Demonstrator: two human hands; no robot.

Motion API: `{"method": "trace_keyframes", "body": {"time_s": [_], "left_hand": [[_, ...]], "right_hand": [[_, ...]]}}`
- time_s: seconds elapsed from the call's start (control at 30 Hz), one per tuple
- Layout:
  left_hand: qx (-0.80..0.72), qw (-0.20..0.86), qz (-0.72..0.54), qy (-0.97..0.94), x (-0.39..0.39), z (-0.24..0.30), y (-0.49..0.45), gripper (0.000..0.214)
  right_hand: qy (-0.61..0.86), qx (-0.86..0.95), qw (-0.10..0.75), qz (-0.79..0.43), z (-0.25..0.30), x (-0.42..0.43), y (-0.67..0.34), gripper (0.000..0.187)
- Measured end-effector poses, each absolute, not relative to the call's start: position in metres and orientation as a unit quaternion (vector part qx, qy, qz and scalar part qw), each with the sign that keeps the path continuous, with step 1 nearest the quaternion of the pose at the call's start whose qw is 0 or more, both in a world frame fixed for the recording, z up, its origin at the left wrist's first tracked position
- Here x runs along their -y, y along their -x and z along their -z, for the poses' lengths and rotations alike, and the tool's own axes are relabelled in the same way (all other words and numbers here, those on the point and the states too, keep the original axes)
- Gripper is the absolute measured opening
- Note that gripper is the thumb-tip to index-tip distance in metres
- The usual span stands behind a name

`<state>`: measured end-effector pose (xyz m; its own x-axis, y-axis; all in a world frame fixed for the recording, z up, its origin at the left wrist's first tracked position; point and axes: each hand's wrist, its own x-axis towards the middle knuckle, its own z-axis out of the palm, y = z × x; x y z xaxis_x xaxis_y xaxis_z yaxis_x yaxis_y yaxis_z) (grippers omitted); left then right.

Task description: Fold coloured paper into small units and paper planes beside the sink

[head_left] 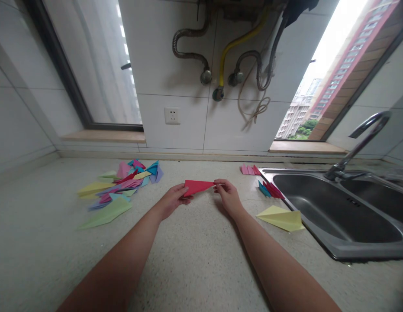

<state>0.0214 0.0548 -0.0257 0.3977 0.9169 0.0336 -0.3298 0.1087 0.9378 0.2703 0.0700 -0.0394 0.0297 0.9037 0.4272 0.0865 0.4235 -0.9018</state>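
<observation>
A red folded paper plane (198,186) is held just over the counter, between my two hands. My left hand (175,198) grips its broad left end, thumb in front and fingers behind. At the pointed right end, the fingertips of my right hand (227,193) pinch the tip. To the left lies a loose heap of coloured paper planes (123,186), pink, blue, yellow, green and purple. On the right a yellow paper plane (281,217) rests by the sink, with red and blue folded planes (272,190) and pink ones (249,170) behind it.
A steel double-bowl sink (321,242) is set into the counter (188,268) on the right, with a chrome faucet (360,147) at its back. A tiled wall bears a socket (172,115), a yellow gas hose (224,56) and metal hoses. Windows flank it.
</observation>
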Motion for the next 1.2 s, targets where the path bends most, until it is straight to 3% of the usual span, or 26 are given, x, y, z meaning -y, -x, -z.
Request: {"method": "trace_keyframes", "body": {"time_s": [0.27,0.4,0.63,0.87,1.07,1.2], "left_hand": [[-0.278,0.687,-0.471,-0.477,-0.055,0.025,-0.022,0.045],[-0.281,0.693,-0.476,-0.463,-0.055,0.023,-0.022,0.046],[-0.271,0.698,-0.47,-0.468,-0.054,0.023,-0.022,0.042],[-0.287,0.682,-0.446,-0.504,-0.053,0.022,-0.022,0.05],[-0.316,0.615,-0.437,-0.575,-0.048,0.02,-0.028,0.055],[-0.317,0.566,-0.439,-0.621,-0.045,0.022,-0.033,0.041]], "right_hand": [[0.442,0.729,0.49,-0.182,0.031,-0.059,-0.263,0.016],[0.438,0.73,0.496,-0.17,0.033,-0.061,-0.263,0.017],[0.417,0.69,0.546,-0.228,0.039,-0.067,-0.266,0.016],[0.374,0.614,0.578,-0.385,0.033,-0.062,-0.256,0.018],[0.323,0.552,0.56,-0.526,0.025,-0.047,-0.24,0.021],[0.314,0.578,0.522,-0.543,0.02,-0.037,-0.231,0.02]]}}
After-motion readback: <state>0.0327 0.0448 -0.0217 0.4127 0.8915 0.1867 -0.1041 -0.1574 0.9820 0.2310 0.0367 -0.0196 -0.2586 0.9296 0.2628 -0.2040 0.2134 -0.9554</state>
